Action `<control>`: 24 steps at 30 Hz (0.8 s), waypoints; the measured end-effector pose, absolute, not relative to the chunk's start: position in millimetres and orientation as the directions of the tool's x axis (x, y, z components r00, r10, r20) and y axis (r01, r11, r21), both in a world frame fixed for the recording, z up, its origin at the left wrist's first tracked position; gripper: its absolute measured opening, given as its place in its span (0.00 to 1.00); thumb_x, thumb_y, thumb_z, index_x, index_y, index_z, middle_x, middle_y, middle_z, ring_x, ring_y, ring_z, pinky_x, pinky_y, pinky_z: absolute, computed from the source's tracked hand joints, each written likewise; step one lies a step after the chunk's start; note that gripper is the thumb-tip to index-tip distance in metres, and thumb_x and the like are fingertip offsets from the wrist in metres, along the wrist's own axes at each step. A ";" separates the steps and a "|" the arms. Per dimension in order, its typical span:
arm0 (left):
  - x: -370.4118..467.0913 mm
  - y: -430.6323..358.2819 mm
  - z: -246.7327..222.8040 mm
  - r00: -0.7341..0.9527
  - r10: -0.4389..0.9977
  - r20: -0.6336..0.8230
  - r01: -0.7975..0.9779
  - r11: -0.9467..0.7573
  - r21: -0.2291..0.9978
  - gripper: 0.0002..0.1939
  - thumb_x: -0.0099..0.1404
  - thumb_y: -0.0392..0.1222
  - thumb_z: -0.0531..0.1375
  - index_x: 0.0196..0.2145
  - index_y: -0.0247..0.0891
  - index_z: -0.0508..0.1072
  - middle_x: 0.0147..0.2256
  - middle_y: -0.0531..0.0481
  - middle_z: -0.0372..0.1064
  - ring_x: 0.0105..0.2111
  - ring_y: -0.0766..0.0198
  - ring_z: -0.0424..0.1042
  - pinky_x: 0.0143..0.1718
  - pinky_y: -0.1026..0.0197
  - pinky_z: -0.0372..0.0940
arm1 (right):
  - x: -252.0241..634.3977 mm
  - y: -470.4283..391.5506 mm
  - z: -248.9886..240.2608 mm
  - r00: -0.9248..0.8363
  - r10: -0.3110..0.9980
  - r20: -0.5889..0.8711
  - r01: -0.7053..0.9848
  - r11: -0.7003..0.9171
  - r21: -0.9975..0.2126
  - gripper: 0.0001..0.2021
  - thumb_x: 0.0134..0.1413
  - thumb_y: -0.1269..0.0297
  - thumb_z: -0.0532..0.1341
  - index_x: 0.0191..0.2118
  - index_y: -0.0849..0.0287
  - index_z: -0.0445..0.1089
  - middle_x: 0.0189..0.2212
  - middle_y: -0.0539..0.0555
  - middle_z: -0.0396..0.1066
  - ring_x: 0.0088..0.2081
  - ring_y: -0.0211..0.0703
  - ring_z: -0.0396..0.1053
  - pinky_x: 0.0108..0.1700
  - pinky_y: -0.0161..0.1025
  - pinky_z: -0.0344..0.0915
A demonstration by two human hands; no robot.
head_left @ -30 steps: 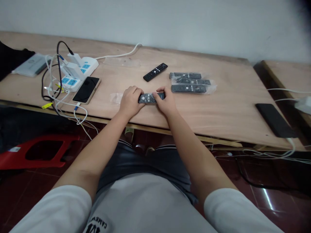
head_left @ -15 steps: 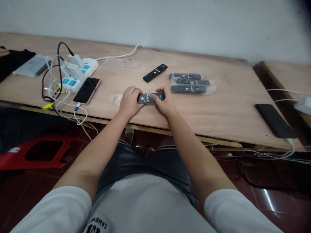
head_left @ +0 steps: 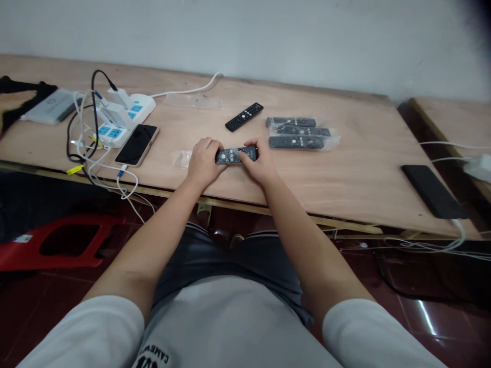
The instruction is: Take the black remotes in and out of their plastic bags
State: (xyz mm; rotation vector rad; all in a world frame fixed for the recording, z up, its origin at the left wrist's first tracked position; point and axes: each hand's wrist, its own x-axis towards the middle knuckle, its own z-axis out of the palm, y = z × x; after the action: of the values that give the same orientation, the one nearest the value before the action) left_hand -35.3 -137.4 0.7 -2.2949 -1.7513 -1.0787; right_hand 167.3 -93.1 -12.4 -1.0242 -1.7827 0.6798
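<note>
A black remote control [head_left: 230,156] lies level between my hands near the table's front edge, its buttons facing up. My left hand [head_left: 205,162] is closed around its left end. At the other end, my right hand [head_left: 261,161] grips it with the thumb across the buttons. Just beyond my hands, a second black remote [head_left: 244,116] rests at a slant, unwrapped. To the right of it, three remotes in clear plastic sleeves [head_left: 297,141] lie side by side. A scrap of clear plastic [head_left: 181,159] is beside my left hand.
A power strip [head_left: 143,106] with chargers and tangled cables stands at the left, beside a phone [head_left: 137,145]. Another dark phone [head_left: 433,191] lies at the right edge, with a cable. Another flat clear bag [head_left: 192,100] lies toward the wall. Below left is a red stool [head_left: 82,220].
My hands and the held remote have hardly moved. At the far left, another person's arm reaches further into view over the black cloth.
</note>
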 end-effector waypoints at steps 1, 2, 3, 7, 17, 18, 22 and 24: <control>-35.2 -137.4 1.1 0.108 0.826 0.553 0.867 -0.350 0.354 0.10 0.62 0.42 0.66 0.40 0.42 0.71 0.41 0.44 0.70 0.45 0.49 0.67 0.48 0.48 0.64 | 167.3 -93.3 -12.1 -0.210 0.869 0.449 0.349 0.496 -0.796 0.15 0.56 0.53 0.66 0.44 0.53 0.66 0.42 0.54 0.72 0.45 0.49 0.69 0.51 0.49 0.66; -35.2 -137.5 1.6 0.107 0.827 0.551 0.868 -0.348 0.355 0.10 0.62 0.42 0.67 0.40 0.42 0.71 0.41 0.44 0.70 0.45 0.50 0.67 0.48 0.48 0.64 | 167.3 -93.4 -11.8 -0.210 0.869 0.449 0.347 0.495 -0.796 0.15 0.56 0.53 0.66 0.44 0.53 0.66 0.42 0.54 0.72 0.45 0.49 0.69 0.51 0.49 0.66; -35.1 -137.6 2.0 0.106 0.827 0.552 0.867 -0.349 0.356 0.11 0.62 0.42 0.67 0.40 0.42 0.71 0.41 0.44 0.70 0.45 0.50 0.67 0.48 0.48 0.64 | 167.4 -93.5 -11.5 -0.211 0.868 0.450 0.345 0.497 -0.796 0.15 0.55 0.53 0.66 0.43 0.53 0.66 0.42 0.54 0.72 0.44 0.49 0.69 0.51 0.49 0.67; -35.3 -137.9 2.8 0.101 0.823 0.559 0.865 -0.350 0.360 0.11 0.61 0.41 0.67 0.40 0.42 0.71 0.41 0.44 0.70 0.45 0.50 0.67 0.48 0.48 0.64 | 167.8 -93.8 -10.2 -0.226 0.863 0.452 0.346 0.505 -0.791 0.15 0.55 0.53 0.66 0.43 0.53 0.66 0.41 0.54 0.72 0.43 0.49 0.69 0.50 0.49 0.67; -36.3 -136.3 -0.4 0.091 0.812 0.577 0.871 -0.345 0.348 0.11 0.62 0.43 0.68 0.40 0.43 0.70 0.40 0.44 0.70 0.44 0.50 0.68 0.47 0.49 0.64 | 167.2 -94.9 -10.2 -0.239 0.858 0.454 0.360 0.513 -0.779 0.16 0.55 0.51 0.66 0.45 0.53 0.67 0.41 0.54 0.72 0.42 0.49 0.68 0.48 0.48 0.67; -36.3 -136.3 -0.4 0.092 0.811 0.577 0.871 -0.346 0.348 0.11 0.62 0.43 0.68 0.39 0.43 0.70 0.40 0.44 0.70 0.44 0.50 0.68 0.47 0.49 0.64 | 167.2 -95.2 -9.8 -0.242 0.858 0.453 0.358 0.513 -0.780 0.16 0.56 0.51 0.66 0.45 0.53 0.67 0.41 0.54 0.72 0.42 0.49 0.68 0.48 0.48 0.66; -36.7 -135.7 -1.0 0.089 0.812 0.577 0.875 -0.341 0.345 0.11 0.62 0.43 0.68 0.39 0.43 0.70 0.40 0.44 0.70 0.44 0.50 0.68 0.46 0.48 0.64 | 167.3 -96.1 -8.6 -0.248 0.858 0.450 0.352 0.513 -0.783 0.17 0.56 0.50 0.65 0.46 0.53 0.67 0.41 0.54 0.71 0.42 0.49 0.68 0.48 0.49 0.66; -36.8 -135.3 -1.6 0.091 0.813 0.575 0.878 -0.338 0.339 0.12 0.62 0.44 0.68 0.40 0.43 0.70 0.40 0.44 0.70 0.44 0.49 0.68 0.46 0.48 0.64 | 167.4 -96.0 -8.7 -0.253 0.857 0.449 0.348 0.514 -0.784 0.18 0.56 0.50 0.66 0.46 0.53 0.66 0.41 0.54 0.71 0.42 0.49 0.68 0.49 0.49 0.66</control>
State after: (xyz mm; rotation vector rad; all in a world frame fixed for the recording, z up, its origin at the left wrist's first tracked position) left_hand -36.8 -135.3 -1.6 -2.2500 -1.7509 -1.0829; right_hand 167.4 -96.0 -8.7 -1.0030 -1.8267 0.6875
